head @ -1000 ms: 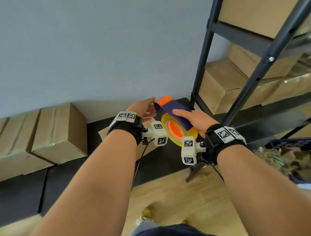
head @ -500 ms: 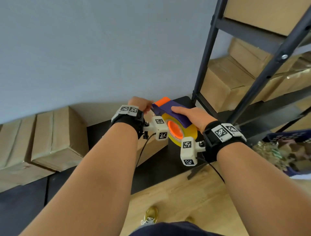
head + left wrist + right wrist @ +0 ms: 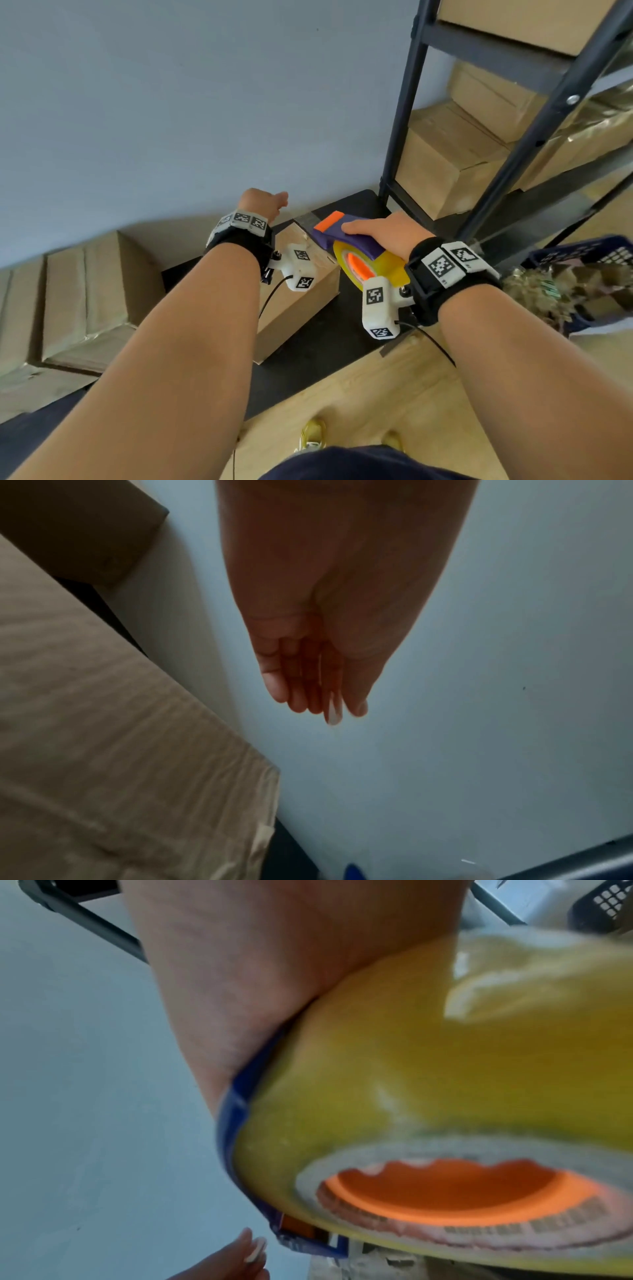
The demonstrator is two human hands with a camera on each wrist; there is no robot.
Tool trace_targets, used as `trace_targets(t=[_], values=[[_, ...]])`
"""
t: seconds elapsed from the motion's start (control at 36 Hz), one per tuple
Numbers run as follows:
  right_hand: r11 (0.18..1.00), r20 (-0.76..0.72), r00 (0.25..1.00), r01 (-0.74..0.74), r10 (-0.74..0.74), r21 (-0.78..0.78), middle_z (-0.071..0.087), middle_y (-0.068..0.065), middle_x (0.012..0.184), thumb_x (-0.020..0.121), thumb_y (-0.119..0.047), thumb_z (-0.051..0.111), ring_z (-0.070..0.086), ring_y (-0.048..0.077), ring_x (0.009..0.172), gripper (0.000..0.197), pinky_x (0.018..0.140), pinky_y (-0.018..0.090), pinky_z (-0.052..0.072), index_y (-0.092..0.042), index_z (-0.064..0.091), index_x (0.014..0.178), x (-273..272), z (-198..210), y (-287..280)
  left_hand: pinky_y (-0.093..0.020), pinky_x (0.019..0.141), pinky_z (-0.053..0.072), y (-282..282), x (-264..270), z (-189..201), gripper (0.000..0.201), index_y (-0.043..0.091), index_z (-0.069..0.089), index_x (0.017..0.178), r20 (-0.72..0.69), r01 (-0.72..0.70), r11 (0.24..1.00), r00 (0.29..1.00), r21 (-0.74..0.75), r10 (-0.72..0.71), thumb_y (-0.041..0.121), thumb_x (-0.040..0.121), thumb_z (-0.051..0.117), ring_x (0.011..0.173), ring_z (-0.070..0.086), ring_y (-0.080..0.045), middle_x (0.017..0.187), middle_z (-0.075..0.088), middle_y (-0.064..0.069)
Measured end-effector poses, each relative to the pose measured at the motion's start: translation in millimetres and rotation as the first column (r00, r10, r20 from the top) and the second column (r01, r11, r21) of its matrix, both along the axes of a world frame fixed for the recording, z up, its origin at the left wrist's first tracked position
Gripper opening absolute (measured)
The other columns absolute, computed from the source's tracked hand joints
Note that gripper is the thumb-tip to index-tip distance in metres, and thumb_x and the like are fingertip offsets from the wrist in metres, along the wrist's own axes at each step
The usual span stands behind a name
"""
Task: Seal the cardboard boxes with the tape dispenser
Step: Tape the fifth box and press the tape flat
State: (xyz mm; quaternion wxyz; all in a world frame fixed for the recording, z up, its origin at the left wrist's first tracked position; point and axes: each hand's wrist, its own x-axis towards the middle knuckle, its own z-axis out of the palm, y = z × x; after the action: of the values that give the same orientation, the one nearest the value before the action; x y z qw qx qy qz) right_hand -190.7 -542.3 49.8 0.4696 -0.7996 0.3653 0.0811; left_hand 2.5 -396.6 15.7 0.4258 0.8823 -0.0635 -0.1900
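My right hand (image 3: 383, 229) grips the tape dispenser (image 3: 346, 236), a purple body with an orange front edge and a yellow tape roll (image 3: 359, 267). It sits over the far right corner of a cardboard box (image 3: 298, 301) on the floor. The right wrist view is filled by the yellow roll (image 3: 411, 1069) with its orange core under my palm (image 3: 257, 974). My left hand (image 3: 265, 202) hovers beyond the box's far edge, near the wall, apart from the dispenser. Its fingers (image 3: 315, 683) are straight and together and hold nothing, with the box (image 3: 103, 737) below them.
More cardboard boxes (image 3: 85, 294) lie to the left along the grey wall. A dark metal rack (image 3: 400, 113) with stacked boxes (image 3: 445, 154) stands close on the right. A blue basket (image 3: 582, 284) sits at the far right. A black mat (image 3: 318, 349) meets wooden floor near my feet.
My left hand has left the dispenser's front end and moved up and left toward the wall. My right hand still grips the dispenser, which has shifted slightly right.
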Motion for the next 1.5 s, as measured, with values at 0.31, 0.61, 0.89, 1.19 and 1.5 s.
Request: trace_targets(t=[0.31, 0.61, 0.89, 1.19, 1.5], values=[[0.997, -0.135, 0.991, 0.005, -0.016, -0.083, 0.05, -0.001, 0.079, 0.081, -0.056, 0.068, 0.048, 0.012, 0.071, 0.048, 0.075, 0.03, 0.039, -0.017, 0.047, 0.098, 14, -14, 12, -0.028, 0.068, 0.046, -5, -2, -22, 0.011, 0.013, 0.064, 0.078, 0.043, 0.143, 0.944, 0.986, 0.299, -0.163, 0.019, 0.087, 0.062, 0.075, 0.055, -0.022, 0.081, 0.059, -0.005], [0.995, -0.159, 0.987, 0.007, -0.023, -0.097, 0.052, -0.002, 0.081, 0.081, -0.057, 0.068, 0.05, 0.012, 0.074, 0.048, 0.076, 0.03, 0.04, -0.019, 0.047, 0.1, 19, -13, 15, -0.031, 0.078, 0.049, -5, 1, -39, 0.026, 0.003, 0.071, 0.099, 0.011, 0.124, 0.965, 0.991, 0.23, -0.13, 0.025, 0.093, 0.06, 0.084, 0.06, -0.025, 0.095, 0.067, -0.01], [0.994, -0.16, 0.987, 0.007, -0.025, -0.11, 0.053, -0.001, 0.083, 0.08, -0.056, 0.069, 0.055, 0.015, 0.081, 0.047, 0.076, 0.029, 0.043, -0.018, 0.049, 0.1, 19, -15, 16, -0.034, 0.073, 0.043, -2, -9, -41, 0.033, 0.003, 0.063, 0.091, 0.005, 0.196, 0.921, 0.978, 0.336, -0.21, 0.027, 0.1, 0.042, 0.092, 0.059, -0.033, 0.086, 0.061, -0.011], [0.995, -0.129, 0.991, 0.021, -0.033, -0.093, 0.057, 0.0, 0.084, 0.078, -0.058, 0.071, 0.056, 0.013, 0.078, 0.049, 0.073, 0.028, 0.043, -0.018, 0.052, 0.098, 14, -18, 16, -0.036, 0.094, 0.041, -4, -22, -51, 0.031, 0.01, 0.058, 0.119, 0.278, 0.09, 0.947, 0.943, 0.307, -0.18, 0.026, 0.094, 0.053, 0.117, 0.049, -0.029, 0.125, 0.053, -0.011], [1.0, -0.068, 0.998, 0.01, -0.011, -0.005, 0.06, 0.004, 0.097, 0.083, -0.053, 0.068, 0.056, 0.015, 0.082, 0.044, 0.077, 0.028, 0.044, -0.016, 0.052, 0.1, 3, -10, 18, -0.035, 0.084, 0.05, -1, -48, -42, 0.032, 0.018, 0.058, 0.126, 0.267, 0.259, 0.742, 0.819, 0.618, -0.508, 0.021, 0.095, 0.051, 0.11, 0.059, -0.026, 0.122, 0.061, -0.006]])
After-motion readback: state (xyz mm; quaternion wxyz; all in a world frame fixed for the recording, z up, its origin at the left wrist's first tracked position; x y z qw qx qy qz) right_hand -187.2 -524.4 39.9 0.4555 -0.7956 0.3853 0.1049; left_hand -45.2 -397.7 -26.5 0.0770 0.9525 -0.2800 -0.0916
